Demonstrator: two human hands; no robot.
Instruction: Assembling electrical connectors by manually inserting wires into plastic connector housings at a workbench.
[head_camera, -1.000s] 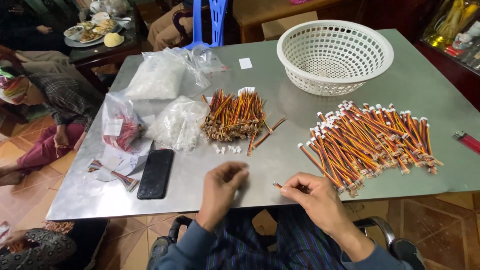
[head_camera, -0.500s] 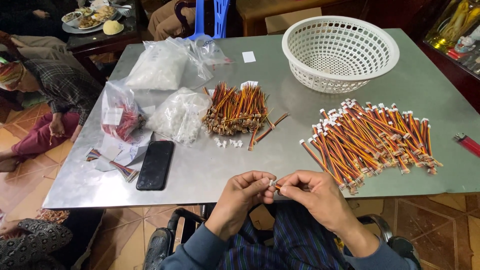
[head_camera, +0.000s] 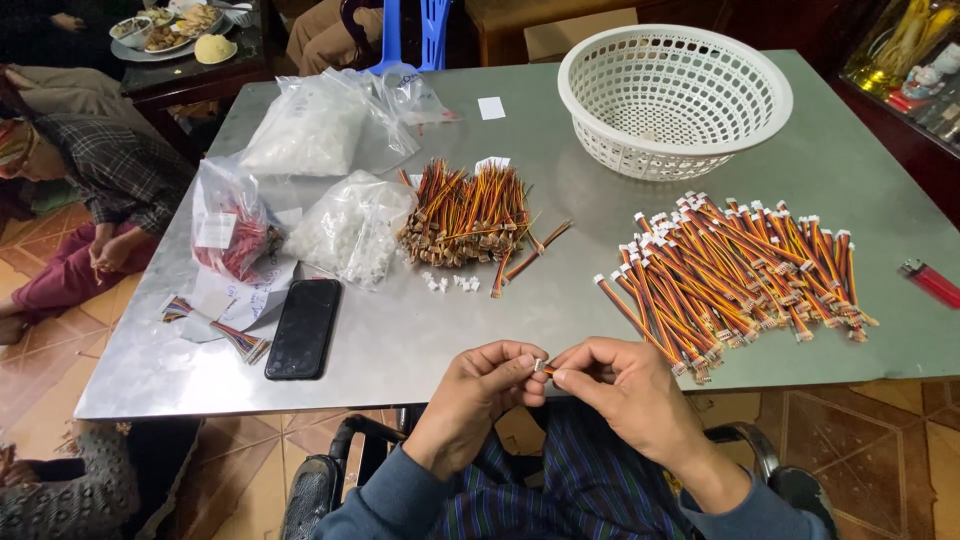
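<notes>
My left hand (head_camera: 482, 385) and my right hand (head_camera: 615, 385) meet just off the near edge of the metal table (head_camera: 420, 340). Between their fingertips they pinch a small white connector (head_camera: 539, 365) on a short wire piece that is mostly hidden by the fingers. On the table ahead lies a heap of orange, red and black wire pieces (head_camera: 468, 213), with a few loose white connectors (head_camera: 448, 283) beside it. To the right spreads a larger pile of wire pieces with white connectors on their ends (head_camera: 740, 275).
A white plastic basket (head_camera: 674, 98) stands at the back right. Clear bags of white parts (head_camera: 350, 232) (head_camera: 310, 130), a bag with red contents (head_camera: 232, 228), a black phone (head_camera: 304, 326) and a red lighter (head_camera: 930, 282) lie around. A person sits on the floor at left (head_camera: 80, 200).
My left hand lifted off the table edge and both hands came together in front of me, pinching the small connector and wire between the fingertips.
</notes>
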